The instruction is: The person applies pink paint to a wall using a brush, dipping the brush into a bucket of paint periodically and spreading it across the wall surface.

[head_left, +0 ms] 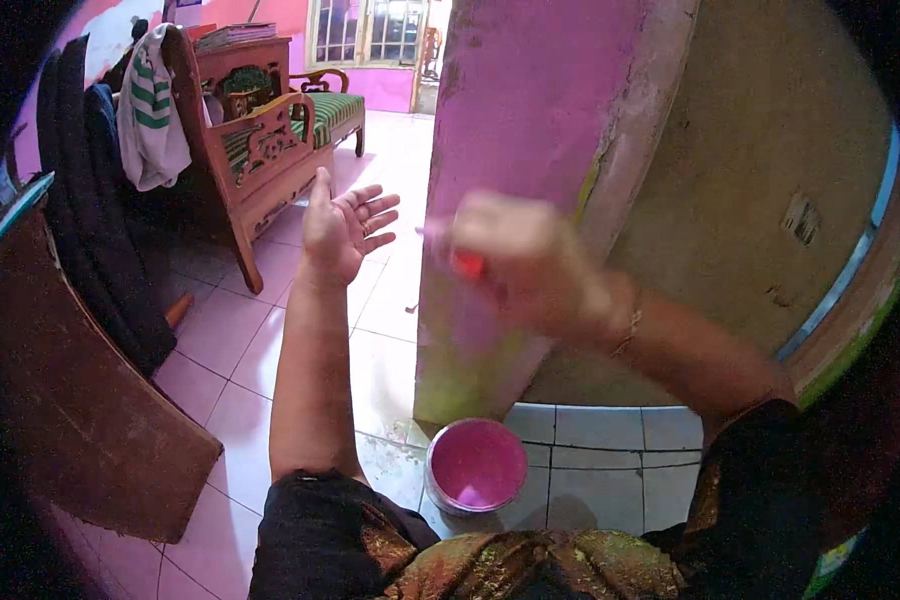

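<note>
My left hand [350,225] is held out in front with its palm turned up and fingers spread, holding nothing. Near the pink pillar [540,90], my right hand [530,255] is closed and smeared by motion. It grips what looks like a paintbrush [469,263]; a red part shows under the fingers and a pale pink end points left. Blur hides whether its tip touches the wall. Below, on the tiled floor at the pillar's foot, stands a round bucket [460,508] holding pink paint [480,460]. The pillar's lower part is yellowish green.
Behind my left hand is a carved wooden bench [270,150] with a green striped cushion [335,112]. A white and green cloth [153,115] and dark fabric [90,220] hang at the left. A brown board [100,400] stands nearer. On the right rises a bare brownish wall [730,200].
</note>
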### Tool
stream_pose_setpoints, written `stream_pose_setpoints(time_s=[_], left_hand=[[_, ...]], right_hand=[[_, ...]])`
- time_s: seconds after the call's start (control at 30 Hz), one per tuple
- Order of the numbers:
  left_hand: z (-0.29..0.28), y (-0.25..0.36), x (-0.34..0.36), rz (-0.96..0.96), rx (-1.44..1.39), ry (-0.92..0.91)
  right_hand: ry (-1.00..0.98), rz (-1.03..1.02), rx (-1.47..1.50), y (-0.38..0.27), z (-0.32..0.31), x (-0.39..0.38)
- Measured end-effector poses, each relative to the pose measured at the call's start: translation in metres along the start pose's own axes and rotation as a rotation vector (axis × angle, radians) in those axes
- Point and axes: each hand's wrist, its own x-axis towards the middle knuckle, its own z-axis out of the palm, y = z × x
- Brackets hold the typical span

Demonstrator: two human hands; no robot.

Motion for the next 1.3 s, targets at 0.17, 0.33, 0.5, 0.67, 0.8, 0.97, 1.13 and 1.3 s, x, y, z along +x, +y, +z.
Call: stream_pose_setpoints(time_s=[0.17,0.33,0.5,0.67,0.8,0.97,1.13,1.3], left_hand=[[0.007,0.001,-0.004,0.043,-0.058,-0.003],[0.0,-0.002,0.0,0.045,-0.097,0.04],[-0.008,0.006,-0.004,0.05,-0.118,0.059],[-0.003,0.007,-0.006,0.044,-0.122,0.035],[-0.003,0.006,-0.004,0.056,-0.063,-0.022],[-0.001,-0.005,0.005,0.034,-0.071,-0.11],[-0.006,-0.005,0.007,0.046,-0.078,-0.085],[0.005,-0.013,0.009,0.063,-0.101,-0.137]], right_hand=[[0.392,-0.356,-0.388,0.01,-0.084,0.079],[0.387,-0.354,-0.746,0.01,-0.101,0.088],[0.02,-0.311,-0.812,0.012,-0.025,0.027],[-0.272,-0.24,-0.278,-0.038,0.042,-0.055],[-0.214,0.055,0.11,-0.043,0.065,-0.074],[-0.153,0.186,0.235,-0.007,0.017,-0.035],[0.186,-0.108,-0.165,0.007,-0.074,0.045],[0.491,-0.593,-0.368,0.016,-0.132,0.099]])
